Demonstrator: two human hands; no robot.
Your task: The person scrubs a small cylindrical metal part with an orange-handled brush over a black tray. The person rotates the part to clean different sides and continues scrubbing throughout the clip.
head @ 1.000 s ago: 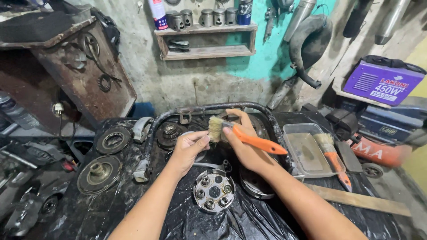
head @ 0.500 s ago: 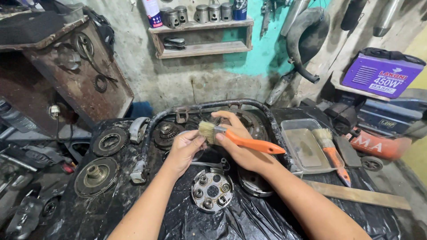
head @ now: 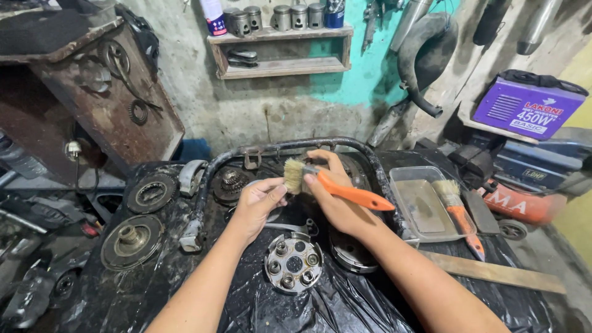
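My right hand (head: pixel 336 200) grips an orange-handled paintbrush (head: pixel 345 191), its pale bristles pointing left at my left hand. My left hand (head: pixel 256 203) is closed around a small dark part, mostly hidden by the fingers, with the bristles touching it. Both hands hover over a black plastic sheet (head: pixel 259 308). Just below them lies a round metal clutch plate with several posts (head: pixel 293 262). A dark round drum (head: pixel 351 253) sits under my right wrist.
A clear tray (head: pixel 419 206) with a second orange brush (head: pixel 459 216) stands at the right. A bent metal tube (head: pixel 277 148) arcs behind my hands. Greasy round discs (head: pixel 131 240) (head: pixel 151 192) lie at the left. A wooden strip (head: pixel 493 271) lies at the right.
My hands and the brush have stayed nearly in place; the bristles have shifted slightly over the part in my left hand. The view has tilted a little.
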